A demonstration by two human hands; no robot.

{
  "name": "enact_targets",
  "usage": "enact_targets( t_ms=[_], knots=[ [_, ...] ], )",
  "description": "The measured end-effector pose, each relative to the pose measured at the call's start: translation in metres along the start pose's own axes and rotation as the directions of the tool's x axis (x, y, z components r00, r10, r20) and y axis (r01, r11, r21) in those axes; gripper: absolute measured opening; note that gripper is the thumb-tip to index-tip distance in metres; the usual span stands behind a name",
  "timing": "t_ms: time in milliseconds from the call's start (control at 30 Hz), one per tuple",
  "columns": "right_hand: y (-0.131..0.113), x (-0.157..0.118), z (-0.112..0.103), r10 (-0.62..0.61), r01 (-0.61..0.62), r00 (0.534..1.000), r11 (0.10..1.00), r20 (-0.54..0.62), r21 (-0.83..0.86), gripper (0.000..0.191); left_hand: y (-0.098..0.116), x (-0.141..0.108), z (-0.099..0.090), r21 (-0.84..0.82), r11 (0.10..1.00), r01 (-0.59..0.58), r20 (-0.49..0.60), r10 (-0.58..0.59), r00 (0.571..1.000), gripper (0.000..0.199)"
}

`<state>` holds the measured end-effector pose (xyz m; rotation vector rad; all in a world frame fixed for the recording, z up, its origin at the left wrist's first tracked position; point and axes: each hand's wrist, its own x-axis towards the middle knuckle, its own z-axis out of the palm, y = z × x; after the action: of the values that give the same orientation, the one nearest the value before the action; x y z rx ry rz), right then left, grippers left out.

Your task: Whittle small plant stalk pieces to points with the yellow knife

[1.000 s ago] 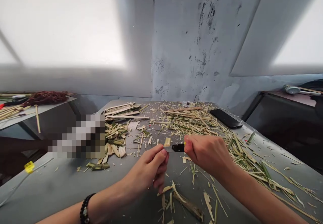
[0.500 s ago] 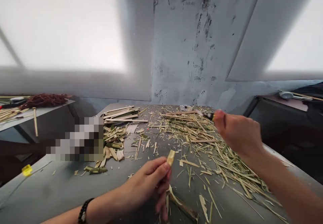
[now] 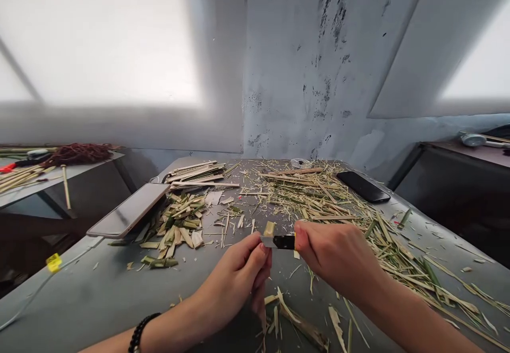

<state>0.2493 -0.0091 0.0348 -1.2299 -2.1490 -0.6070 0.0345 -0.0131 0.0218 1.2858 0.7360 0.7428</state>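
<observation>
My left hand [image 3: 239, 270], with a black bead bracelet at the wrist, pinches a short pale strip of bamboo [image 3: 270, 229] between thumb and fingers. Its top end sticks up above the fingertips; the lower part is hidden by the hand. Closed round the handle of a utility knife [image 3: 283, 242] is my right hand [image 3: 338, 255]. The knife points left, and its blade lies across the bamboo strip close to my left thumb. Most of the handle is covered by the fist.
Split bamboo strips [image 3: 195, 172] and chips [image 3: 185, 217] lie at the left of the grey table [image 3: 119, 289]. Shavings [image 3: 319, 199] cover the right side. A light phone [image 3: 129, 212] with a cable stands at the left, a black phone [image 3: 362, 186] lies at the right.
My right hand has come down and left, bringing the knife from the far right onto the bamboo strip. My left hand stays near the same place. The view has shifted slightly.
</observation>
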Motion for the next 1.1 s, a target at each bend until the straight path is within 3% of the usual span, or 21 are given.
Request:
enact_targets(
  t_ms=[367, 467, 567, 600, 667, 800, 867, 967, 1100],
  knots=[
    [0.013, 0.019, 0.027, 0.024, -0.023, 1.0, 0.995, 0.007, -0.096, 0.054, 0.016, 0.005, -0.003, -0.121, 0.991, 0.05, 0.037, -0.046, 0.998, 0.039],
    [0.044, 0.034, 0.013, 0.196, -0.2, 0.98, 0.967, -0.037, -0.156, 0.063, 0.014, -0.004, -0.001, -0.101, 0.993, 0.056, 0.107, -0.045, 0.993, 0.042],
    [0.088, 0.04, -0.014, 0.446, -0.469, 0.883, 0.851, -0.145, -0.235, 0.071, 0.008, -0.01, -0.002, -0.077, 0.994, 0.074, 0.22, -0.055, 0.974, 0.05],
    [0.098, 0.039, -0.023, 0.493, -0.522, 0.853, 0.817, -0.17, -0.246, 0.069, 0.007, -0.01, -0.004, -0.076, 0.995, 0.065, 0.227, -0.046, 0.973, 0.05],
    [0.108, 0.034, -0.033, 0.515, -0.536, 0.844, 0.808, -0.148, -0.245, 0.064, 0.006, -0.006, -0.007, -0.071, 0.997, 0.036, 0.217, -0.019, 0.976, 0.048],
    [0.087, 0.02, -0.028, 0.449, -0.445, 0.893, 0.879, -0.017, -0.171, 0.066, 0.007, 0.0, -0.011, -0.049, 0.999, -0.019, 0.119, 0.025, 0.993, 0.049],
    [0.067, 0.013, -0.019, 0.344, -0.339, 0.938, 0.937, 0.05, -0.089, 0.068, 0.005, 0.001, -0.011, -0.022, 0.999, -0.031, 0.065, 0.032, 0.997, 0.05],
    [0.038, 0.006, -0.009, 0.11, -0.112, 0.993, 0.992, 0.039, 0.052, 0.06, 0.001, 0.0, -0.01, 0.037, 0.999, -0.034, 0.007, 0.034, 0.999, 0.049],
    [0.017, 0.004, -0.004, -0.042, 0.042, 0.999, 0.994, 0.004, 0.106, 0.049, -0.001, -0.001, -0.009, 0.097, 0.995, -0.026, -0.016, 0.028, 0.999, 0.049]
  ],
)
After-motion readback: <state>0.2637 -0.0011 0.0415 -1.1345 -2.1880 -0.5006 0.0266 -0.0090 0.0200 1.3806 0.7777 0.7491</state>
